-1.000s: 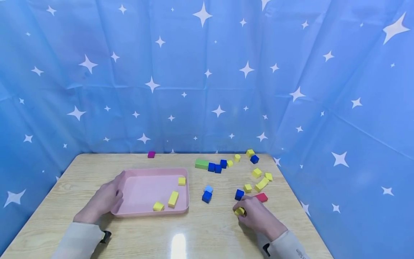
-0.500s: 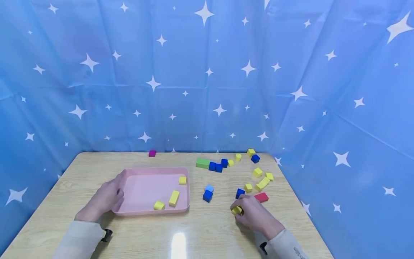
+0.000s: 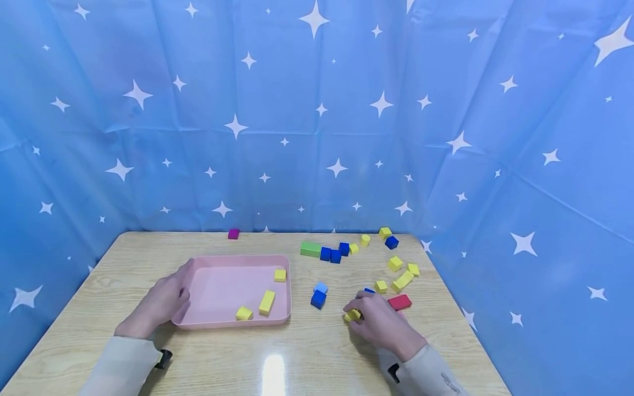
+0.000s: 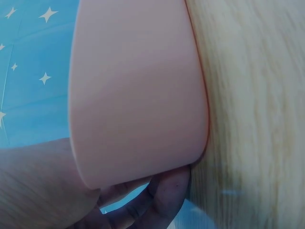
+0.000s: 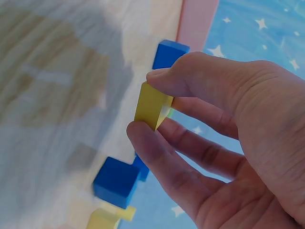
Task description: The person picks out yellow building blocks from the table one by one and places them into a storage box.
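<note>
My left hand (image 3: 157, 303) holds the left end of a pink tray (image 3: 223, 291); the left wrist view has the thumb at the rim and curled fingers against the end wall. Three yellow blocks lie in the tray: a cube (image 3: 279, 275), a long block (image 3: 266, 302) and a rounded piece (image 3: 244, 313). To the right of the tray, my right hand (image 3: 385, 323) pinches a yellow block (image 5: 150, 103) between thumb and fingertips. Its full shape is partly covered by the fingers. Just behind this hand, a dark blue cube (image 3: 369, 290) is mostly hidden.
A red block (image 3: 399, 302) lies right of my right hand. Several yellow blocks (image 3: 403, 281) are scattered behind it. Between tray and hand sit a dark blue cube (image 3: 318, 299) and a light blue one (image 3: 321, 287). A green block (image 3: 310, 249) and purple cube (image 3: 234, 234) are farther back.
My right hand has shifted a little to the left with the yellow block, now covering more of the dark blue cube behind it. The left hand and tray stay put.
</note>
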### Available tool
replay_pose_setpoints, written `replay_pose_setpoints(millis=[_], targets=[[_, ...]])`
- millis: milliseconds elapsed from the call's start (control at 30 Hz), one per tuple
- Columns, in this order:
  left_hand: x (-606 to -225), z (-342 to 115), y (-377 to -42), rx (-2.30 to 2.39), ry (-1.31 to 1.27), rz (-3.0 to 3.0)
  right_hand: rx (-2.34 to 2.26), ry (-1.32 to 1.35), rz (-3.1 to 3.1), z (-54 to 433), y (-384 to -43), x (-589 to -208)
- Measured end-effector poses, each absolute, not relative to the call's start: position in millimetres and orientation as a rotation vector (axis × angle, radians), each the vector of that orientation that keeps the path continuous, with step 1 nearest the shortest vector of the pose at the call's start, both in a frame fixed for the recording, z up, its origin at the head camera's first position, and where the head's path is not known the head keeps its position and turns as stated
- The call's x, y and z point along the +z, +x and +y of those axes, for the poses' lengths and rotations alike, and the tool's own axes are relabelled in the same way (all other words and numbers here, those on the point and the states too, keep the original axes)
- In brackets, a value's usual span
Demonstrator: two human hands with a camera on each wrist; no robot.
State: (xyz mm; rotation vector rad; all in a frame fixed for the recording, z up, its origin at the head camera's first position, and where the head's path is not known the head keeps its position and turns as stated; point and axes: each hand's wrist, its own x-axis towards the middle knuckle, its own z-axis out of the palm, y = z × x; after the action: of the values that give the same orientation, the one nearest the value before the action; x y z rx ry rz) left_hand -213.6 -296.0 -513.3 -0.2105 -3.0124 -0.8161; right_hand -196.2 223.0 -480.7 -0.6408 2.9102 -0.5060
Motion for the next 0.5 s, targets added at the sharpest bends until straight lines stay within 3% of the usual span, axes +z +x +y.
replay_pose_setpoints(millis=[500], targets=[[-514,-296,-214,-0.821,-0.217,-3.003,-0.541,-0.859,2.914,192,-203,-463]])
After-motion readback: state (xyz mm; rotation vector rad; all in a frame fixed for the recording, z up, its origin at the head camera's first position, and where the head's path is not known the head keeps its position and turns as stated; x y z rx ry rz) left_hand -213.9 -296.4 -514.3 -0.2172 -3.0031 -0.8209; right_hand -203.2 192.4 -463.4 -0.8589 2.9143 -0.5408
